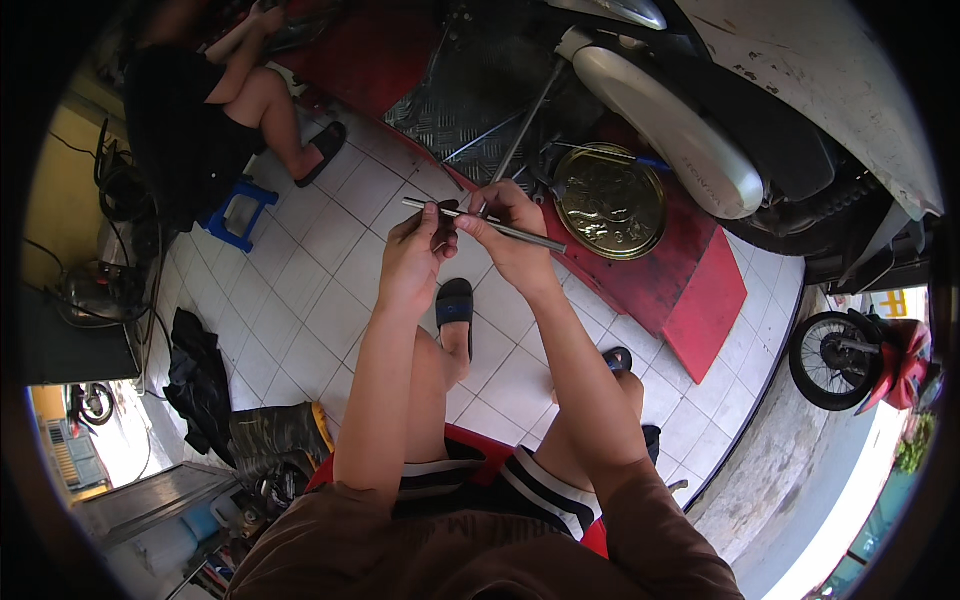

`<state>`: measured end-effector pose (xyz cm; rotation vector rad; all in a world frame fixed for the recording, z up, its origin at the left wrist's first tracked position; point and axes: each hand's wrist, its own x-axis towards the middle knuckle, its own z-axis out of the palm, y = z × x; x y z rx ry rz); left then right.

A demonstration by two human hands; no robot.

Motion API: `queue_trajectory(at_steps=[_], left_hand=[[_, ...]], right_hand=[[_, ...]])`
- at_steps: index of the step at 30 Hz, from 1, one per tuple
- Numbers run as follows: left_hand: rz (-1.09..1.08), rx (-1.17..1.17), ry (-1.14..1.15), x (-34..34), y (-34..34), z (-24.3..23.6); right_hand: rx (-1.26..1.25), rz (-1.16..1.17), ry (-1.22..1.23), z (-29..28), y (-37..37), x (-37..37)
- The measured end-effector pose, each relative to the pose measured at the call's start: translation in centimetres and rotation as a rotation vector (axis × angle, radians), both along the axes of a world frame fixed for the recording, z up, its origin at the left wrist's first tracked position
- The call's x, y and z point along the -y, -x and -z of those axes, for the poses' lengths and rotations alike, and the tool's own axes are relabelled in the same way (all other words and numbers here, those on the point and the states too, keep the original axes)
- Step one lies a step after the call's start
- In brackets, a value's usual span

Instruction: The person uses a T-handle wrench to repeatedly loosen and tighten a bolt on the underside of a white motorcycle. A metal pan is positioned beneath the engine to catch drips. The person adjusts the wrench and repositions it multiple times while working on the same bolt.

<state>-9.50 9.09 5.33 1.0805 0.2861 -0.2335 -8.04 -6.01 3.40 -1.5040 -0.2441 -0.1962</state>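
Note:
Both hands are raised over the tiled floor, holding a thin metal rod slantwise between them. My left hand pinches it close to its paler left end, with dark smudges on the fingertips. Closed around its middle is my right hand, and the darker end sticks out past it to the right. A small dark piece shows between the two hands, too unclear to name. Beyond my right hand a long grey bar runs up toward the motorcycle; whether the hand touches it cannot be told.
On the red lift platform sits a round gold tray wet with dark liquid, a blue-handled screwdriver across its edge. At the upper left, another person sits by a blue stool. Black cloth lies at left.

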Motion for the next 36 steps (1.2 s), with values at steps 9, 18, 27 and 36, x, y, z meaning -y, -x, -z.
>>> queue_trajectory(at_steps=[9, 18, 27, 36], left_hand=[[-0.183, 0.036, -0.173, -1.9, -4.4, -3.9], [-0.222, 0.375, -0.754, 0.2, -2.2, -3.3], [0.893, 0.204, -0.679, -0.8, 0.2, -5.6], [0.304, 0.429, -0.638, -1.7, -0.9, -4.8]], right_hand=[[-0.148, -0.559, -0.551, -3.1, 0.2, 3.2], [-0.433, -0.294, -0.321, -1.0, -1.7, 0.4], [-0.491, -0.474, -0.8, -1.9, -3.3, 1.3], [-0.472, -0.509, -0.841, -1.9, -2.8, 1.4]])
